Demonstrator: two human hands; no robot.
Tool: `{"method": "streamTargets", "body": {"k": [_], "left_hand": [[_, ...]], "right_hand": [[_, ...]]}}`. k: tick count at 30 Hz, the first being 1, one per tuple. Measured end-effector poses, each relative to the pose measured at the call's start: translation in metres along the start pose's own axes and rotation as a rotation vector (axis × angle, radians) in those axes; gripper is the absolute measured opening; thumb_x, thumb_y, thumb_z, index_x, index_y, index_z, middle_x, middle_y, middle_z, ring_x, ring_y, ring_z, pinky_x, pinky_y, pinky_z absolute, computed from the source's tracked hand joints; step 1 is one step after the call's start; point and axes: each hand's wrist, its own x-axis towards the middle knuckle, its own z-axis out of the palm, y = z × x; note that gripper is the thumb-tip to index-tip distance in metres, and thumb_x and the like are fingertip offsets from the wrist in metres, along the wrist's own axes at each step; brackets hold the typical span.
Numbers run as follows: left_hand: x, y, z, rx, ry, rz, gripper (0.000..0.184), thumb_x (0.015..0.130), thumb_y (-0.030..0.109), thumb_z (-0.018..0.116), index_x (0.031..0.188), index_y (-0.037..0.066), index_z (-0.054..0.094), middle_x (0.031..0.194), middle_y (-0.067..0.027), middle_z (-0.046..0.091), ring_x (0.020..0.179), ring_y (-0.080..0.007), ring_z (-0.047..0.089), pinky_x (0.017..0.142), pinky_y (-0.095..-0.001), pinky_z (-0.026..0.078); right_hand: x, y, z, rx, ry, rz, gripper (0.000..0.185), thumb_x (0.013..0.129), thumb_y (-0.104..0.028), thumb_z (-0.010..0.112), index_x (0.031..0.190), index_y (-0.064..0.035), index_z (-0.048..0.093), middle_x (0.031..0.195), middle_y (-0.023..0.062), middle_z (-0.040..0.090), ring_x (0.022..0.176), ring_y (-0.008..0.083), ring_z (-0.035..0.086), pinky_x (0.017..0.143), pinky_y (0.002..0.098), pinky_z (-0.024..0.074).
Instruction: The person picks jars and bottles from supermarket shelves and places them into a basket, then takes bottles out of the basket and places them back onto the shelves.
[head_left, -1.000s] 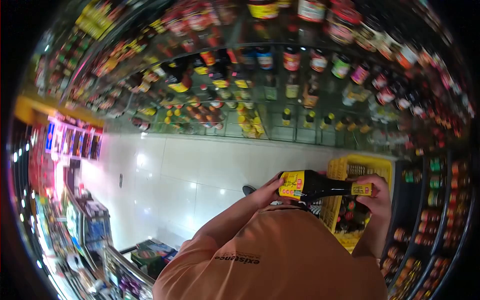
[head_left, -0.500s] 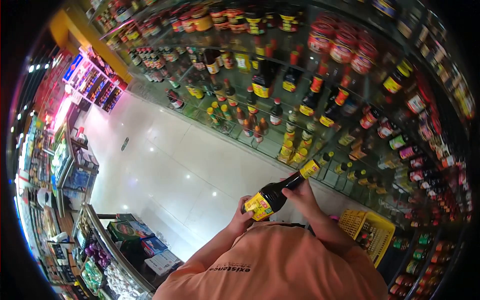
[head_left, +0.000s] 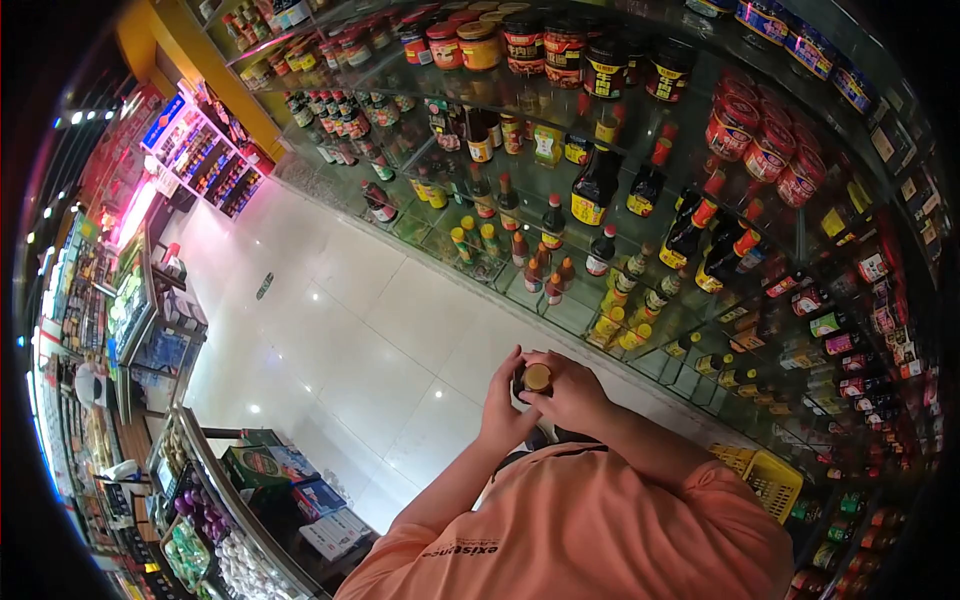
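Note:
A dark sauce bottle [head_left: 537, 378] is held in front of my chest, seen nearly end-on with a round gold-brown end facing up at me. My left hand [head_left: 505, 402] is closed around its left side. My right hand [head_left: 570, 392] wraps it from the right, the fingers of both hands meeting at the far side. The bottle's label and most of its body are hidden by my hands and by the angle.
Glass shelves [head_left: 480, 290] with sauce bottles and jars run along the far and right sides. Red-lidded jars [head_left: 733, 125] sit on an upper shelf. A yellow basket [head_left: 770, 485] stands at my right. Produce bins [head_left: 215, 520] and boxes [head_left: 325, 530] lie at lower left, beside the tiled floor [head_left: 370, 330].
The bottle has turned from lying slantwise, label showing, to pointing end-on at me. My right hand has moved left from its neck, and both hands are now close together around it.

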Motion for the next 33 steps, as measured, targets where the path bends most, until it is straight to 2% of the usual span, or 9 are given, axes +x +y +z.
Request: {"method": "streamTargets", "body": {"k": [3, 4, 9, 11, 13, 14, 20, 27, 33], "left_hand": [[0.028, -0.011, 0.012, -0.04, 0.056, -0.054, 0.075, 0.077, 0.01, 0.079, 0.142, 0.006, 0.042, 0.144, -0.0217, 0.05, 0.133, -0.0386, 0.049, 0.107, -0.0447, 0.043], [0.038, -0.024, 0.015, -0.074, 0.07, -0.015, 0.07, 0.079, 0.011, 0.078, 0.14, 0.004, 0.045, 0.139, -0.0205, 0.054, 0.129, -0.0368, 0.053, 0.104, -0.0436, 0.045], [0.095, -0.035, 0.012, 0.061, 0.011, 0.156, 0.06, 0.081, 0.013, 0.078, 0.133, -0.001, 0.051, 0.134, -0.0181, 0.058, 0.122, -0.0339, 0.058, 0.103, -0.0418, 0.046], [0.121, -0.015, 0.01, -0.542, 0.1, -0.011, 0.056, 0.082, 0.014, 0.078, 0.129, -0.003, 0.052, 0.132, -0.0166, 0.058, 0.12, -0.0282, 0.059, 0.103, -0.0401, 0.047], [0.146, -0.019, 0.004, -0.425, 0.277, -0.034, 0.052, 0.084, 0.011, 0.072, 0.128, -0.006, 0.051, 0.127, -0.016, 0.059, 0.117, -0.0258, 0.059, 0.105, -0.0385, 0.044], [0.16, -0.018, 0.0, -0.412, 0.305, 0.022, 0.05, 0.084, 0.01, 0.071, 0.127, -0.006, 0.051, 0.127, -0.0159, 0.06, 0.116, -0.0259, 0.059, 0.105, -0.0388, 0.044], [0.245, -0.016, -0.019, -0.348, 0.42, 0.126, 0.042, 0.082, 0.008, 0.066, 0.121, -0.004, 0.055, 0.116, -0.0144, 0.063, 0.108, -0.0242, 0.061, 0.1, -0.0378, 0.046], [0.308, -0.035, -0.021, -0.388, 0.47, 0.167, 0.035, 0.084, 0.008, 0.063, 0.116, -0.004, 0.057, 0.114, -0.0154, 0.065, 0.106, -0.0241, 0.062, 0.099, -0.0375, 0.046], [0.347, -0.044, -0.025, -0.456, 0.411, 0.133, 0.033, 0.085, 0.007, 0.063, 0.115, -0.004, 0.057, 0.115, -0.0147, 0.064, 0.107, -0.0238, 0.062, 0.099, -0.0376, 0.046]], "right_hand": [[0.021, -0.009, -0.004, -0.058, 0.057, -0.089, 0.04, 0.08, -0.017, 0.077, 0.115, -0.0088, 0.057, 0.141, 0.0143, 0.053, 0.118, 0.0353, 0.06, 0.094, 0.0443, 0.0518], [0.028, -0.009, -0.009, -0.071, 0.009, -0.074, 0.035, 0.086, -0.022, 0.071, 0.111, -0.0066, 0.053, 0.151, 0.0187, 0.042, 0.125, 0.0386, 0.054, 0.1, 0.047, 0.0488], [0.06, -0.002, -0.029, -0.055, 0.085, -0.2, 0.048, 0.084, -0.022, 0.074, 0.123, -0.0064, 0.052, 0.153, 0.0192, 0.039, 0.129, 0.0402, 0.05, 0.101, 0.047, 0.0477], [0.071, 0.002, -0.047, -0.019, 0.121, -0.233, 0.054, 0.083, -0.022, 0.075, 0.129, -0.006, 0.051, 0.153, 0.0199, 0.038, 0.13, 0.0405, 0.049, 0.102, 0.0467, 0.0472], [0.078, 0.014, -0.067, -0.115, 0.149, -0.33, 0.065, 0.082, -0.02, 0.076, 0.137, -0.0044, 0.046, 0.153, 0.0214, 0.037, 0.131, 0.0412, 0.048, 0.106, 0.0462, 0.0446], [0.075, 0.033, -0.07, -0.105, 0.128, -0.26, 0.072, 0.081, -0.02, 0.078, 0.141, -0.0056, 0.041, 0.151, 0.0213, 0.04, 0.135, 0.039, 0.045, 0.109, 0.0446, 0.0419], [0.058, 0.12, -0.114, -0.084, 0.262, 0.087, 0.047, 0.084, -0.015, 0.071, 0.126, -0.0042, 0.055, 0.13, 0.0182, 0.056, 0.121, 0.0381, 0.056, 0.101, 0.0445, 0.0469], [0.07, 0.155, -0.14, -0.071, 0.341, 0.277, 0.045, 0.084, -0.013, 0.071, 0.125, -0.0037, 0.056, 0.124, 0.0184, 0.06, 0.116, 0.0377, 0.058, 0.097, 0.0439, 0.0479], [0.135, 0.154, -0.146, -0.161, 0.492, 0.231, 0.055, 0.086, -0.017, 0.072, 0.135, -0.0052, 0.051, 0.124, 0.0175, 0.062, 0.117, 0.036, 0.059, 0.098, 0.0443, 0.0477]]}}
